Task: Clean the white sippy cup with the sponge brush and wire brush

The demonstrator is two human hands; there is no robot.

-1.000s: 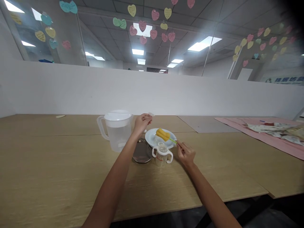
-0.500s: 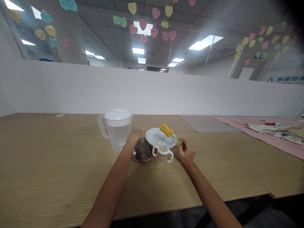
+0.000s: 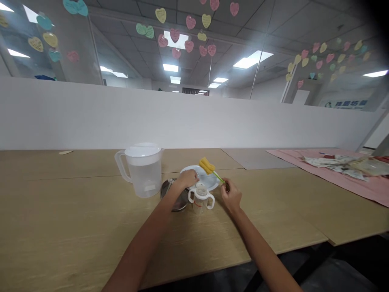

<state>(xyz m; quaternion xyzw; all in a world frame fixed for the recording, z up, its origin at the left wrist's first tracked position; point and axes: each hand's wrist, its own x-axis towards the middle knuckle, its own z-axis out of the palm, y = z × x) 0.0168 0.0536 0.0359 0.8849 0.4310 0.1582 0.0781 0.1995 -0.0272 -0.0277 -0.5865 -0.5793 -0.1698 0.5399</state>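
Observation:
My right hand (image 3: 231,195) is closed on the dark end of a green-handled sponge bottle brush (image 3: 207,166); its yellow head is raised over the white bowl (image 3: 213,185). My left hand (image 3: 188,178) is over the bowl's left side, fingers bent together around something small and clear that I cannot make out. In front of the bowl stands a clear baby bottle (image 3: 199,205) with two white handles and an open top. Left of it lies a round metal tray (image 3: 181,201), partly hidden under my left forearm, with a small whitish item on it.
A large translucent lidded pitcher (image 3: 145,174) with water stands left of the tray. At the right, a pink cloth (image 3: 291,158) bears several packets. A light flat piece (image 3: 66,152) lies at the back left. A white partition (image 3: 182,121) rises behind the wooden table (image 3: 75,227).
My left hand has moved right, from over the metal tray to over the bowl. My right hand still holds the brush over the bowl. The view has turned slightly right.

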